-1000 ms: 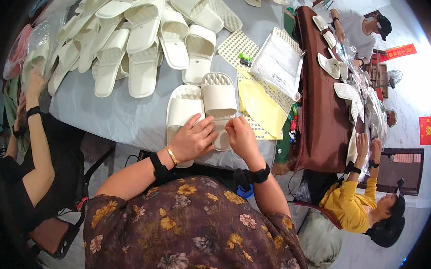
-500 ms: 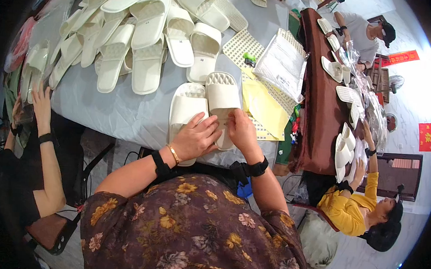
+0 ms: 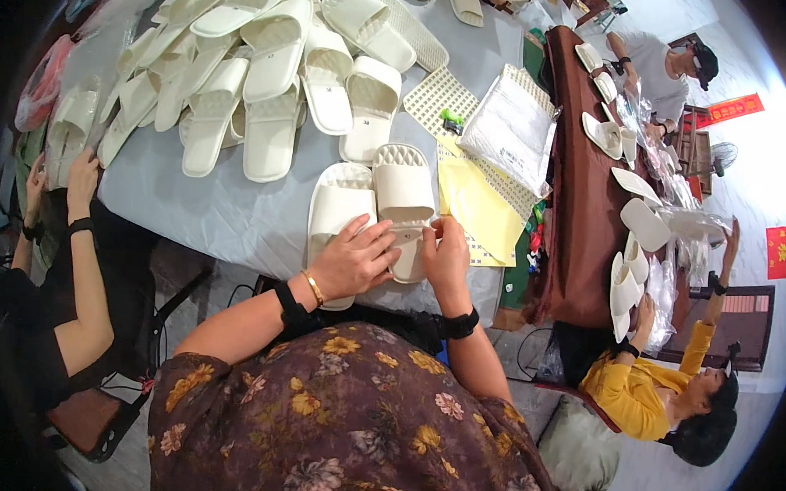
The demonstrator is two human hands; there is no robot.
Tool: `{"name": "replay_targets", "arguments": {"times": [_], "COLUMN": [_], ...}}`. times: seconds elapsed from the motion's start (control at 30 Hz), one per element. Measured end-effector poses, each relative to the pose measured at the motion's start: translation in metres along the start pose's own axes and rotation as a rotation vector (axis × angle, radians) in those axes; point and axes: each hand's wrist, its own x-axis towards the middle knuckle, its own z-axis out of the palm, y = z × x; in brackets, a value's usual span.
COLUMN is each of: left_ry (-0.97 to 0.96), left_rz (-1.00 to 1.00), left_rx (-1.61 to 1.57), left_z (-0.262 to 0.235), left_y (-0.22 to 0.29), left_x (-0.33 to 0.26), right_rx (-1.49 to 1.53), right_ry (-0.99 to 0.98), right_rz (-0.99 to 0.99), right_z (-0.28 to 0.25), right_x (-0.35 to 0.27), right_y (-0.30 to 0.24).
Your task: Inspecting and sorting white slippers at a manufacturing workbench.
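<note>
Two cream slippers lie side by side before me at the table's near edge, a left slipper (image 3: 343, 210) and a right slipper (image 3: 403, 198), toes pointing away. My left hand (image 3: 356, 256) rests over the lower part of the pair, fingers spread across the left slipper and reaching the right one's footbed. A small dark mark shows on that footbed below the strap. Beside the right slipper's outer edge is my right hand (image 3: 448, 252), its fingers curled and thumb close to them; whether anything is between them is hidden.
A heap of cream slippers (image 3: 274, 56) covers the far left. Right of the pair lie yellow sheets (image 3: 475, 205), a white plastic packet (image 3: 509, 132) and a small green item (image 3: 452, 120). Co-workers handle slippers at left and at a brown-covered table (image 3: 579, 210).
My right hand has drawn back from the right slipper's footbed to its outer edge, uncovering the dark mark. My left hand stays over the pair. The co-worker in yellow has raised an arm with clear plastic.
</note>
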Motion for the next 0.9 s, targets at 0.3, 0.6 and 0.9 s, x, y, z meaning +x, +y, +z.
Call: {"name": "replay_targets", "arguments": {"times": [0.3,0.6,0.9], "left_ry": [0.156,0.050,0.065], "left_rz": [0.005,-0.397,-0.344], "left_rx": [-0.227,-0.088,-0.407], "left_z": [-0.017,-0.020,-0.011], "left_y": [0.002,0.008,0.007], "left_x": [-0.035,-0.037,-0.020], "right_rx": [0.172,-0.041,0.131], "right_ry": [-0.029,-0.155,-0.163], "right_rz": [0.013,-0.013,0.015], "right_z": [0.007,-0.003,-0.013], "right_x": [-0.020,-0.020,-0.031], "right_y": [0.006,-0.009,-0.007]}}
